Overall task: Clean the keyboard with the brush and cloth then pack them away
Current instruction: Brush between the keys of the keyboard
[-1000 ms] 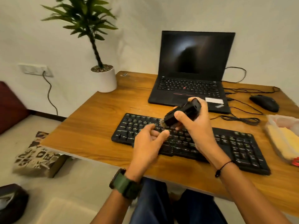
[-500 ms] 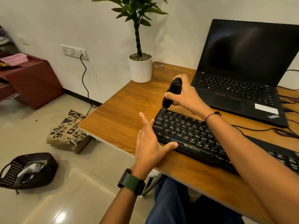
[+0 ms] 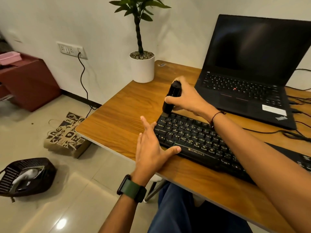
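Head view: the right hand (image 3: 186, 100) has its grip closed around a black stubby plastic brush (image 3: 171, 98), held nearly upright with the bristle end down on the far left corner of the black flat plastic keyboard (image 3: 198, 140). This keyboard lies on the brown wooden table (image 3: 121, 118), at about 6 o'clock from the open black laptop (image 3: 249, 73), whose screen is dark. The left hand (image 3: 151, 148) is at 9 o'clock of the keyboard; its grip is wide, holding nothing, fingers straight and together along the left edge of the keyboard, thumb spread out on the front edge. On this wrist sits a watch with a dark green band (image 3: 133, 189). At 11 o'clock from the brush, a white round pot with a green plant (image 3: 142, 64) stands on the table corner. On the floor, at 8 o'clock from the table, a black woven basket (image 3: 25, 177) and a patterned paper bag (image 3: 65, 135) are lying. The cloth is not seen.
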